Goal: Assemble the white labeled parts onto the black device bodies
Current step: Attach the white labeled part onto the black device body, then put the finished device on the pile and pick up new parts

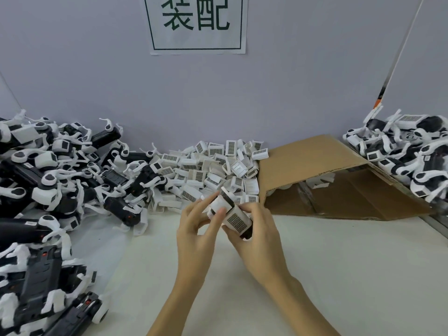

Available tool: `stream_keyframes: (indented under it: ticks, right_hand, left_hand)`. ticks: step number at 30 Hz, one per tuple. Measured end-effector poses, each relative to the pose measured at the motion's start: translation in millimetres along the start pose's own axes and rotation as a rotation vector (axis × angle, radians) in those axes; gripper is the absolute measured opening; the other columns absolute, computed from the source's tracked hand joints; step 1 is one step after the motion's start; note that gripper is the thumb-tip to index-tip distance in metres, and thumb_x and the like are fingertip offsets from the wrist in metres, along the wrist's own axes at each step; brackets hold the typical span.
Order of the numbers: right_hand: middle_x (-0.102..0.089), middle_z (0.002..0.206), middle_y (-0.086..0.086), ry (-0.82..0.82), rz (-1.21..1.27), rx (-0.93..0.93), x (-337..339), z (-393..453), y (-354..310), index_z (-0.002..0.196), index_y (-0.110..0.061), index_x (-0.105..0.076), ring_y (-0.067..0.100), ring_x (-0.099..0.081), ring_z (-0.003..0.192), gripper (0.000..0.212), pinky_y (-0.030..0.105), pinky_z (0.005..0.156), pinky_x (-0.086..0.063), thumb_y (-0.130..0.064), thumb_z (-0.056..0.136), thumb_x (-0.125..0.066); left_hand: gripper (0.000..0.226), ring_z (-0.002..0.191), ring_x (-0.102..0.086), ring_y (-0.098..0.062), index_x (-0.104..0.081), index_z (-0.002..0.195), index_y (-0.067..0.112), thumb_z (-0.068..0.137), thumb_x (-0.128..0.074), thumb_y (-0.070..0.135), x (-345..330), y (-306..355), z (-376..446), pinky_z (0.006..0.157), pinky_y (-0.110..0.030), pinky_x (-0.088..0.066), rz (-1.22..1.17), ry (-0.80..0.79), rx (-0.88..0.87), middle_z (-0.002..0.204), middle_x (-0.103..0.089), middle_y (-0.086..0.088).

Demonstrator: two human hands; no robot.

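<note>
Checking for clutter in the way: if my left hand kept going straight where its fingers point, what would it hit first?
The left hand points up and right, already touching the device both hands hold. Past it, likely the pile of white labeled parts, though depth is unclear.

I see the sign (196, 23) cut by the top edge, and the left pile (48, 190) runs out past the left and bottom edges. My right hand (257, 236) hides the underside of the device (232, 214), and the label print is too small to read.
</note>
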State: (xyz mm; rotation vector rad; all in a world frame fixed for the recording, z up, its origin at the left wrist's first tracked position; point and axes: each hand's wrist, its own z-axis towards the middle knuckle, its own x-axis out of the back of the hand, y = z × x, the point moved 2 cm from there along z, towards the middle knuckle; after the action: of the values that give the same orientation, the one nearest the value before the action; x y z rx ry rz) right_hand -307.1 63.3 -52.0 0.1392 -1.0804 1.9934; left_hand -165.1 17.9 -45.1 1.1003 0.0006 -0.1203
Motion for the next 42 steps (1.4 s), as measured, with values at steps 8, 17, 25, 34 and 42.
stream_keyframes:
  ticks: [8, 17, 25, 34, 42]
  right_hand:
    - [-0.078, 0.115, 0.009, 0.276, 0.677, -0.522, 118, 142, 10, 0.105, -0.018, -0.075, 0.029, -0.076, 0.103, 0.034, 0.051, 0.087, -0.064, -0.05, 0.094, -0.074]
    - [-0.074, 0.111, 0.025, -0.038, 0.912, -0.585, 74, 94, 8, 0.117, -0.006, -0.069, 0.03, -0.077, 0.088, 0.031, 0.039, 0.072, -0.066, -0.032, 0.108, -0.054]
    - [-0.07, 0.076, 0.017, -0.263, 0.786, -0.713, -24, 13, 7, 0.103, 0.001, -0.074, 0.026, -0.065, 0.061, 0.031, 0.026, 0.05, -0.049, -0.012, 0.111, -0.047]
    - [-0.067, 0.073, 0.013, -0.244, 0.823, -0.75, -24, 13, 13, 0.096, -0.002, -0.077, 0.023, -0.061, 0.058, 0.033, 0.026, 0.05, -0.046, -0.013, 0.11, -0.049]
    - [-0.068, 0.07, 0.008, -0.194, 0.782, -0.814, -20, 16, 24, 0.097, -0.003, -0.078, 0.018, -0.062, 0.057, 0.034, 0.024, 0.05, -0.045, -0.011, 0.109, -0.048]
  left_hand:
    - [0.029, 0.099, -0.073, -0.014, -0.058, 0.126, 0.033, 0.107, -0.056, 0.056, 11, -12, 10, 0.08, -0.033, -0.056, -0.131, 0.249, 0.249, 0.122, -0.069, 0.001]
    - [0.008, 0.097, -0.066, -0.011, -0.063, 0.113, 0.026, 0.11, -0.06, 0.032, 20, -32, 13, 0.075, -0.03, -0.053, 0.052, 0.315, 0.345, 0.118, -0.067, 0.0]
    - [0.063, 0.133, -0.033, -0.033, -0.046, 0.149, 0.011, 0.093, -0.075, 0.007, 55, -36, 31, 0.108, -0.044, -0.039, 0.435, 0.627, 0.283, 0.148, -0.035, -0.016]
    - [0.056, 0.135, -0.044, -0.043, -0.043, 0.152, 0.022, 0.102, -0.068, 0.031, 113, -47, 107, 0.114, -0.051, -0.037, 0.546, 0.753, 0.615, 0.153, -0.039, -0.03]
    - [0.04, 0.108, -0.061, -0.037, -0.057, 0.144, 0.019, 0.105, -0.065, 0.016, 115, -41, 87, 0.093, -0.044, -0.05, 0.376, 0.906, 0.427, 0.139, -0.054, -0.019]
